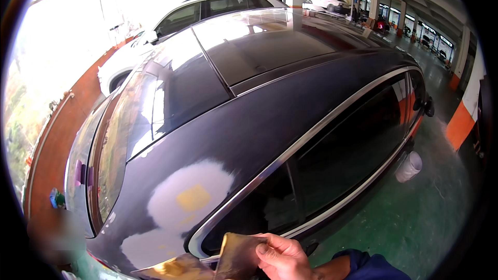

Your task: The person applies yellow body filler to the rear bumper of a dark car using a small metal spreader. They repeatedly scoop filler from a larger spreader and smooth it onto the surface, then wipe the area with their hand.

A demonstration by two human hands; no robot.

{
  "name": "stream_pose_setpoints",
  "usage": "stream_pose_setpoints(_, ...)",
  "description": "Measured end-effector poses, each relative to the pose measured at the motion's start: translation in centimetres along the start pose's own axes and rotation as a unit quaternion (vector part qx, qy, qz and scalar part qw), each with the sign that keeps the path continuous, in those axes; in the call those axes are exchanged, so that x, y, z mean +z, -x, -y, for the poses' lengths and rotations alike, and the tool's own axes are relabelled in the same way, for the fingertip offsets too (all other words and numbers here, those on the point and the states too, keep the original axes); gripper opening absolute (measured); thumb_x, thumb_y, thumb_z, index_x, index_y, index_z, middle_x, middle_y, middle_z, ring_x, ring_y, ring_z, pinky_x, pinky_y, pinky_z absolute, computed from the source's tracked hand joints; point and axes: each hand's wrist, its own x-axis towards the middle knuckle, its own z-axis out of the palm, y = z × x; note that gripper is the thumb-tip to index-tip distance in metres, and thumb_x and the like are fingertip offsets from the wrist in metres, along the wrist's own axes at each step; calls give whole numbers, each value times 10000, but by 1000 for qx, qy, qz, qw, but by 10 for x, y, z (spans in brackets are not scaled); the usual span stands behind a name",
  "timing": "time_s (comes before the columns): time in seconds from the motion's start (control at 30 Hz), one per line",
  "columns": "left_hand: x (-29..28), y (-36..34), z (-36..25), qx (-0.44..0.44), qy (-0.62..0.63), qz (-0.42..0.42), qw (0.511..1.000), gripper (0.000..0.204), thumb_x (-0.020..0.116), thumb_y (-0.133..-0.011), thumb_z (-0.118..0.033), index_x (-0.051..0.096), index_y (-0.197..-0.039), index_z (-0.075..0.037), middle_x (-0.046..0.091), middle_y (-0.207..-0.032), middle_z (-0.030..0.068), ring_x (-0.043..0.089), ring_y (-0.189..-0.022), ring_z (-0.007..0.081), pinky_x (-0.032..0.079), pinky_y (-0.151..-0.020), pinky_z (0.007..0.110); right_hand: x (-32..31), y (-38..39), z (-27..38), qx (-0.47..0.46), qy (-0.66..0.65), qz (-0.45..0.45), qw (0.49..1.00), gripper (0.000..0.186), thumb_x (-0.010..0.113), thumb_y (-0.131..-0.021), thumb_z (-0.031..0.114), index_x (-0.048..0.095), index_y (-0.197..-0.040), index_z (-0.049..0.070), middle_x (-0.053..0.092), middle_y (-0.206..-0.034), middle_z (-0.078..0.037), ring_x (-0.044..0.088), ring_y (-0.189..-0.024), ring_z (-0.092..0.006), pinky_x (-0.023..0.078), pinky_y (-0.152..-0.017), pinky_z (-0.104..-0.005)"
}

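At the lower edge, my right hand pinches a brown, folded sheet that looks like sandpaper between thumb and fingers. A second brown-gold flap lies left of it; I cannot tell whether it is part of the same sheet. Both are close to the rear corner of a dark car's side window trim. Beyond them, the car's rear pillar carries a pale grey sanded patch with a yellowish area in its middle. Another pale patch is nearer. My left hand is out of view.
Past the dark car stands a white car. A white bucket is on the green floor to the right. A purple block sits by the rear glass. An orange-and-white pillar rises at right.
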Motion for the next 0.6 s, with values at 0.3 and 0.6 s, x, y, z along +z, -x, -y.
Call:
stream_pose_setpoints(0.3, -51, 18, -9, 11, 17, -197, 980, 440, 562, -999, -254, 399, -627, -86, 405, -473, 80, 421, -409, 197, 388, -397, 338, -55, -141, 231, -487, 773, -254, 316, 573, 466, -1009, 314, 385, -1446, -47, 367, -1490, -232, 305, -1409, -371, 197, -1166, -494)
stream_pose_setpoints(0.6, -16, 13, -20, 2, -3, -174, 985, 411, 523, -1016, -223, 389, -645, -110, 361, -471, 45, 412, -383, 195, 376, -374, 347, 50, -190, 89, -552, 760, 106, 327, 601, 471, -964, 396, 545, -1296, -100, 584, -1311, -234, 515, -1270, -341, 348, -1095, -480)
